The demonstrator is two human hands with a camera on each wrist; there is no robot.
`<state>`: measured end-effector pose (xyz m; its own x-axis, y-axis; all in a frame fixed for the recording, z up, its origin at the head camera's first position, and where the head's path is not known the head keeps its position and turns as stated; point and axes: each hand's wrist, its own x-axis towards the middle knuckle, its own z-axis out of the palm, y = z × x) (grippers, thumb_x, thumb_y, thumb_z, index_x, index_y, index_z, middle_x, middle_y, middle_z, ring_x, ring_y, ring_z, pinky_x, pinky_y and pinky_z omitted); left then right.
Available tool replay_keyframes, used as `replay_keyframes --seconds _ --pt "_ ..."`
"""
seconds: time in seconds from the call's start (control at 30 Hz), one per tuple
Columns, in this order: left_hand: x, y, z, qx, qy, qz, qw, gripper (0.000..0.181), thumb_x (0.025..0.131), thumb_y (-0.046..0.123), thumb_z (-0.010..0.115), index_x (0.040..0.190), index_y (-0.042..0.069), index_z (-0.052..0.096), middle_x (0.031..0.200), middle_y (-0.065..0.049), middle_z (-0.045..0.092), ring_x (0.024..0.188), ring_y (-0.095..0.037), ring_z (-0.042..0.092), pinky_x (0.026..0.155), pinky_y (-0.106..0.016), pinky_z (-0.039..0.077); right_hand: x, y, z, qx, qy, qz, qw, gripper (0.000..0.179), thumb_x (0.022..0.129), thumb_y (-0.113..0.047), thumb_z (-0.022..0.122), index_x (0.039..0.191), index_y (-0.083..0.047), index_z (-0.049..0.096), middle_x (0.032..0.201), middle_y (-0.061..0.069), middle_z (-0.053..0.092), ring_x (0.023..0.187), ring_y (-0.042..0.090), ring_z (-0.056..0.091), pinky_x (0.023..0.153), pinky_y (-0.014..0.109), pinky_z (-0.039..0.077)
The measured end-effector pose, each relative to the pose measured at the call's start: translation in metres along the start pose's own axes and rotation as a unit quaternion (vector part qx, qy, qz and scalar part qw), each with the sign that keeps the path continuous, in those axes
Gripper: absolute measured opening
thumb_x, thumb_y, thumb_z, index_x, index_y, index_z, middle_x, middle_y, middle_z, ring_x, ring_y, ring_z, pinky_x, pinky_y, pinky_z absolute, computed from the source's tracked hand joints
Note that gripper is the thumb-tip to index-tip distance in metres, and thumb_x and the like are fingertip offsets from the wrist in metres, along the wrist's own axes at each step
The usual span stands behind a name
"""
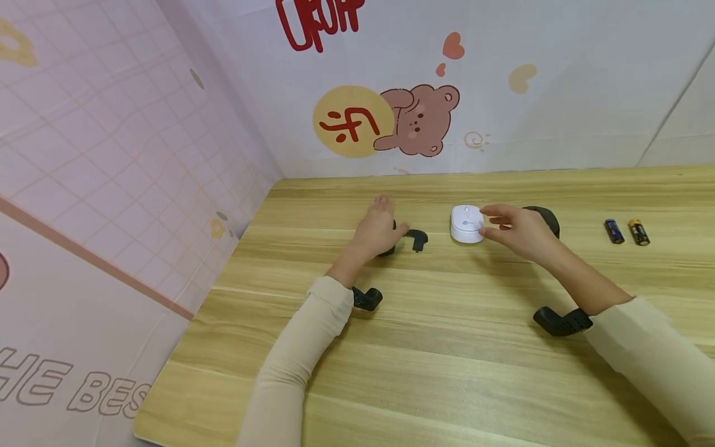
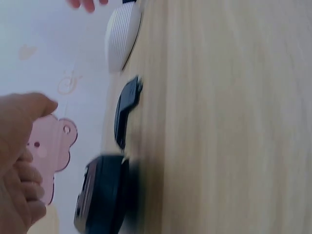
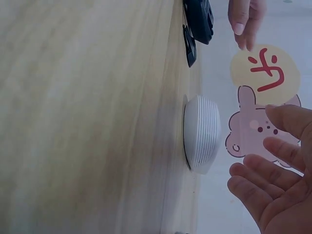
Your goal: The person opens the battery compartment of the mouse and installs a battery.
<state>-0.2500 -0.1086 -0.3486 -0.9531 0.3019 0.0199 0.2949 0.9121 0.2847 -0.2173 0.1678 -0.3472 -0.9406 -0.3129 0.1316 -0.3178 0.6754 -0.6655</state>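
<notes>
My left hand (image 1: 375, 226) hovers above a black object (image 2: 105, 195), its fingers loosely bent and empty; in the head view it covers most of that object. Next to it on the table lies a flat, hooked black piece (image 1: 417, 238). A small white device (image 1: 467, 225) with rounded corners, ribbed sides and a small button on top stands further right. Beside its right side is my right hand (image 1: 519, 230), thumb and fingers spread apart with nothing between them. In the right wrist view, a gap shows between this hand and the white device (image 3: 201, 134).
A dark rounded object (image 1: 546, 218) sits partly hidden behind my right hand. Two batteries, one blue (image 1: 614, 231) and one black and gold (image 1: 638, 232), lie on the right of the wooden table (image 1: 424, 360). A patterned wall covering (image 1: 503, 124) rises behind the table.
</notes>
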Motion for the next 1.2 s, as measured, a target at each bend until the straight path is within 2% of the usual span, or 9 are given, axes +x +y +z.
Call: replay_keyframes --seconds 0.03,0.17,0.37,0.5,0.67,0.87,1.03,1.2 --pt "0.000 0.003 0.001 -0.003 -0.008 0.015 0.9999 0.071 0.094 0.035 0.054 0.143 -0.005 0.022 0.149 -0.020 0.018 0.139 -0.028 0.009 0.113 -0.034 0.009 0.002 0.000 0.001 0.000 -0.003 0.003 1.0000 0.049 0.089 -0.027 0.064 0.127 0.002 0.052 0.125 0.026 0.052 0.109 0.042 0.052 0.085 0.053 0.046" --pt "0.003 0.018 0.006 0.004 -0.033 0.055 0.9980 0.077 0.093 0.039 0.054 0.145 -0.003 0.016 0.151 -0.018 0.013 0.139 -0.025 0.004 0.112 -0.033 0.002 0.010 0.000 0.005 -0.007 -0.025 0.005 0.9997 0.055 0.087 -0.025 0.066 0.131 0.002 0.047 0.127 0.028 0.048 0.111 0.045 0.049 0.088 0.056 0.044" --pt "0.011 0.039 0.017 0.023 -0.047 0.098 0.9938 0.077 0.092 0.042 0.053 0.146 0.000 0.018 0.151 -0.016 0.016 0.139 -0.024 0.007 0.112 -0.033 0.006 0.024 0.004 0.015 -0.026 -0.077 -0.006 0.9967 0.068 0.083 -0.018 0.070 0.135 0.008 0.036 0.131 0.034 0.040 0.118 0.049 0.039 0.094 0.060 0.035" --pt "0.017 0.051 0.028 0.023 -0.061 0.115 0.9912 0.075 0.092 0.040 0.054 0.145 -0.001 0.022 0.150 -0.017 0.019 0.139 -0.023 0.008 0.113 -0.034 0.008 0.031 0.008 0.022 -0.029 -0.081 -0.023 0.9960 0.070 0.081 -0.013 0.071 0.133 0.015 0.033 0.129 0.035 0.041 0.114 0.045 0.043 0.092 0.057 0.036" --pt "0.026 0.066 0.041 0.032 -0.074 0.123 0.9891 0.073 0.092 0.040 0.054 0.144 0.000 0.024 0.149 -0.014 0.023 0.139 -0.021 0.012 0.113 -0.033 0.009 0.035 0.011 0.027 -0.045 -0.086 -0.024 0.9950 0.070 0.081 -0.012 0.070 0.131 0.018 0.032 0.129 0.038 0.038 0.114 0.047 0.041 0.093 0.058 0.035" --pt "0.030 0.076 0.046 0.049 -0.088 0.109 0.9889 0.070 0.092 0.037 0.054 0.145 0.001 0.024 0.150 -0.014 0.021 0.139 -0.020 0.013 0.112 -0.031 0.011 0.035 0.009 0.027 -0.084 -0.100 -0.014 0.9913 0.073 0.079 -0.014 0.070 0.129 0.022 0.031 0.127 0.042 0.035 0.114 0.052 0.039 0.094 0.059 0.034" --pt "0.032 0.075 0.048 0.058 -0.096 0.094 0.9892 0.069 0.092 0.034 0.055 0.146 0.004 0.024 0.150 -0.013 0.022 0.138 -0.020 0.015 0.112 -0.028 0.013 0.034 0.003 0.027 -0.113 -0.104 0.003 0.9881 0.073 0.079 -0.013 0.069 0.131 0.020 0.030 0.115 0.042 0.047 0.101 0.052 0.050 0.083 0.058 0.043" --pt "0.034 0.075 0.051 0.048 -0.100 0.087 0.9900 0.067 0.093 0.031 0.055 0.146 0.005 0.023 0.148 -0.011 0.027 0.137 -0.018 0.021 0.111 -0.025 0.015 0.032 0.002 0.029 -0.135 -0.088 0.011 0.9869 0.068 0.077 -0.006 0.067 0.132 0.015 0.032 0.102 0.038 0.055 0.089 0.049 0.056 0.073 0.055 0.046"
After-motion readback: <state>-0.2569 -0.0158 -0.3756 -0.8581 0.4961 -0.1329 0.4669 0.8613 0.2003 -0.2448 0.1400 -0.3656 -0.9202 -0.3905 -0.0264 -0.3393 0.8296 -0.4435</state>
